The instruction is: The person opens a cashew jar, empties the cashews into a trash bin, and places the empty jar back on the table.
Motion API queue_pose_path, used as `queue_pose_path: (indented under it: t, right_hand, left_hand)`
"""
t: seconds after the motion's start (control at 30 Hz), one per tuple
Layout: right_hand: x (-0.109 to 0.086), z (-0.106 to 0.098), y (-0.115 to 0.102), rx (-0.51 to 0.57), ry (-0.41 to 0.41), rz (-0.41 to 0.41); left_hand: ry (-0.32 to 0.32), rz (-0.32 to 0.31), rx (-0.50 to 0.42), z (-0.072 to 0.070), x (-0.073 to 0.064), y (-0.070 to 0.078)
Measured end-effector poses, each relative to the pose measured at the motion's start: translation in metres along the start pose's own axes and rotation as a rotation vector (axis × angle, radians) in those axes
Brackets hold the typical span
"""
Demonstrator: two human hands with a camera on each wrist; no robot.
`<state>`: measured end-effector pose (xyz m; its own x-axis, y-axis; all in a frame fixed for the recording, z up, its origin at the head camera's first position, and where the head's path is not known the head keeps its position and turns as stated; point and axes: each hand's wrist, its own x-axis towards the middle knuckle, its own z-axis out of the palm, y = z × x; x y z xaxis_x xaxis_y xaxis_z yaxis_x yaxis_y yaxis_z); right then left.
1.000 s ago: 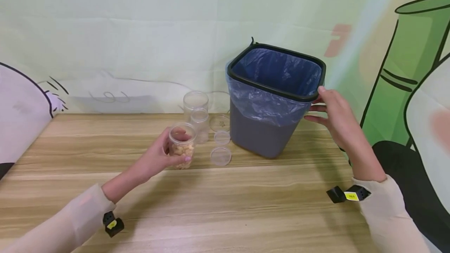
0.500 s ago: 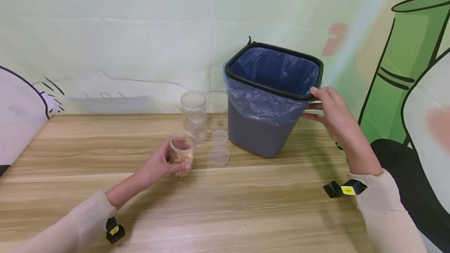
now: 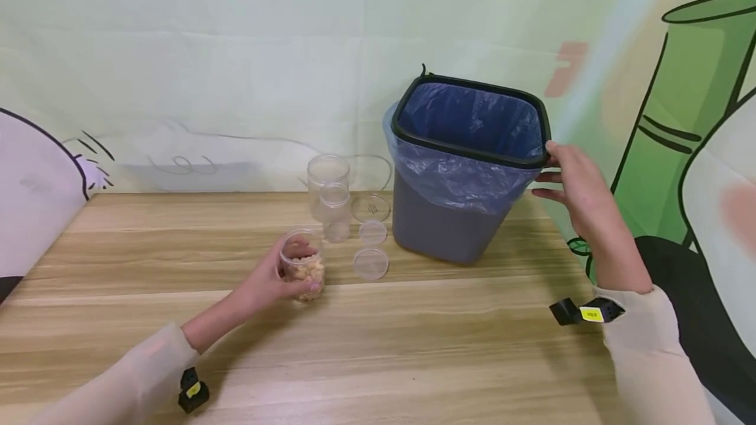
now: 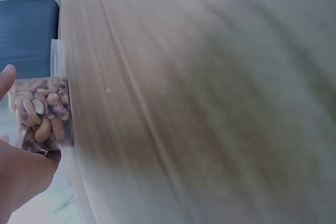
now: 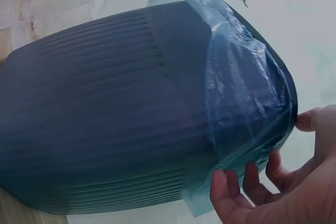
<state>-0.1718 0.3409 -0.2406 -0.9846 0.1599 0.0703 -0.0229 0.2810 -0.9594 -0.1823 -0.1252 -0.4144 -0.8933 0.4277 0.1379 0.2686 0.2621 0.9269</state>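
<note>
My left hand (image 3: 268,279) holds a clear, lidless plastic jar (image 3: 305,266) partly filled with pale nuts. In the left wrist view the nuts (image 4: 42,109) look like cashews, and the base of the jar appears to meet the tabletop. My right hand (image 3: 581,192) grips the right front corner of a grey trash bin (image 3: 445,225), with the thumb at the black rim and the fingers under it against the liner. A blue plastic bag (image 5: 239,85) lines the bin and hangs over its rim. Inside, only the liner shows.
Behind the held jar stand a larger clear jar (image 3: 321,172) and a slimmer clear jar (image 3: 335,218). Three clear round lids, one of them nearest the front (image 3: 371,263), lie left of the bin. A printed cloth backdrop (image 3: 207,84) rises behind the wooden table (image 3: 378,359).
The jar of nuts has come down and slightly toward me in my left hand. The bin has shifted slightly to the right along with my right hand.
</note>
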Motion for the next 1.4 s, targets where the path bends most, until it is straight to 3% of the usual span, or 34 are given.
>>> queue_pose_path:
  t: [0.1,0.3,0.4,0.5,0.63,1.17,1.4]
  right_hand:
    - [-0.001,-0.003,-0.001,0.08,-0.011,-0.014]
    - [0.003,-0.002,0.002,0.113,-0.057,-0.03]
    - [0.005,-0.002,0.009,0.213,-0.102,-0.033]
    - [0.005,0.0,0.013,0.313,-0.125,-0.006]
    - [0.004,0.005,0.014,0.363,-0.116,0.045]
    - [0.001,0.009,0.009,0.34,-0.109,0.14]
    - [0.002,0.01,0.008,0.327,-0.097,0.137]
  left_hand:
    - [-0.005,0.002,-0.001,0.0,0.001,-0.002]
    - [-0.017,-0.004,0.02,-0.001,0.001,-0.001]
    - [-0.019,-0.008,0.019,-0.002,0.002,-0.001]
    - [-0.016,-0.01,0.018,-0.001,0.002,-0.001]
    - [-0.019,-0.003,0.028,-0.002,0.002,0.001]
    - [-0.02,-0.045,0.06,0.003,-0.001,0.009]
    - [0.029,-0.049,0.027,0.001,0.0,0.02]
